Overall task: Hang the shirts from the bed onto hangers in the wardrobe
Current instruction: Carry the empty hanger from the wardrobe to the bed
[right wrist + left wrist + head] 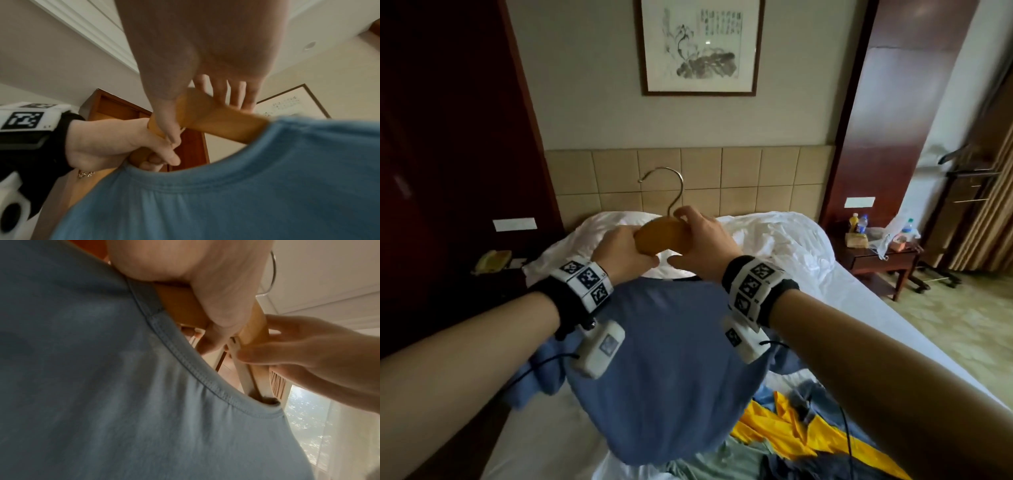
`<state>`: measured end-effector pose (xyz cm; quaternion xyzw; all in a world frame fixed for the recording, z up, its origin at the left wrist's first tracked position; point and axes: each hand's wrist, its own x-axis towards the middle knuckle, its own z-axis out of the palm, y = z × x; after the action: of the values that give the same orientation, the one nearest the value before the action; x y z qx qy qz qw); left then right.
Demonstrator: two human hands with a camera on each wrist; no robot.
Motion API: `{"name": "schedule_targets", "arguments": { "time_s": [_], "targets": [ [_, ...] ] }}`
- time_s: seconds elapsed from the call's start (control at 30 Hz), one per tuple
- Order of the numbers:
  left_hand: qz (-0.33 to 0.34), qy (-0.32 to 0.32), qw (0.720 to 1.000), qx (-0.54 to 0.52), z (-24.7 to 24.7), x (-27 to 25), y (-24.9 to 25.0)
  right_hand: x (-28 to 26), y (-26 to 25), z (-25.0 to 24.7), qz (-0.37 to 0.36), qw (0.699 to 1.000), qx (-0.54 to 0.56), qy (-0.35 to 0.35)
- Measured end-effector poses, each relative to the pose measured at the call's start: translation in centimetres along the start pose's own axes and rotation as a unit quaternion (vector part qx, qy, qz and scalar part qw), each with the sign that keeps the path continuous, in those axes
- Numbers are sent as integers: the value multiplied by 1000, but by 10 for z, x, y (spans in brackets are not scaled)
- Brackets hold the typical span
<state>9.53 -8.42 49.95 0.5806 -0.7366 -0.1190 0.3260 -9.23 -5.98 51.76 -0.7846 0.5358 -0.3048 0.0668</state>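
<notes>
Bare forearms, no sleeves. Each wrist carries a black strap [566,303] wrapped by a white band [585,279] of square black-and-white coded markers; the right band [751,286] shows the same pattern. A white camera box [599,349] hangs under the left wrist, another [744,342] under the right, each trailing a thin black cable [541,363].

Smooth wood hanger [661,236] w/ metal hook [667,188]; matt cloth shirt [671,342].

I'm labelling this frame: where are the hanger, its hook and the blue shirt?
hanger [659,236], head view, wooden middle between the hands.
hook [677,186], head view, metal curve.
blue shirt [671,359], head view, draped front.
</notes>
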Motion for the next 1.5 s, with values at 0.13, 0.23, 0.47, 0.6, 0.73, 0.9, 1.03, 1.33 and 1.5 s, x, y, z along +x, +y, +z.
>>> {"name": "schedule_targets", "arguments": {
  "time_s": [0.13,0.23,0.47,0.6,0.73,0.9,1.03,1.33,1.5],
  "targets": [
    [55,-18,998,9,3,3,-12,9,-11,3,28,1000,9,3],
    [41,-47,997,-38,-7,-6,-18,10,-13,4,23,999,25,7],
    [-4,-90,991,-97,-36,-31,-60,11,-8,-10,40,998,53,22],
    [-64,-106,981,-147,-44,-55,-92,11,-2,-20,41,997,52,34],
    [-165,-97,948,-254,-37,-81,-128,10,0,-23,42,997,48,40],
    [-264,-100,939,-198,-13,-110,-176,10,4,-22,42,997,55,43],
    [-272,-121,947,-118,-9,-121,-205,10,6,-26,49,996,61,48],
    [-353,-94,922,-126,17,-146,-206,4,10,-19,55,995,64,43],
    [-267,-134,953,-44,6,-134,-202,3,8,-19,58,996,65,32]
  ]
}}
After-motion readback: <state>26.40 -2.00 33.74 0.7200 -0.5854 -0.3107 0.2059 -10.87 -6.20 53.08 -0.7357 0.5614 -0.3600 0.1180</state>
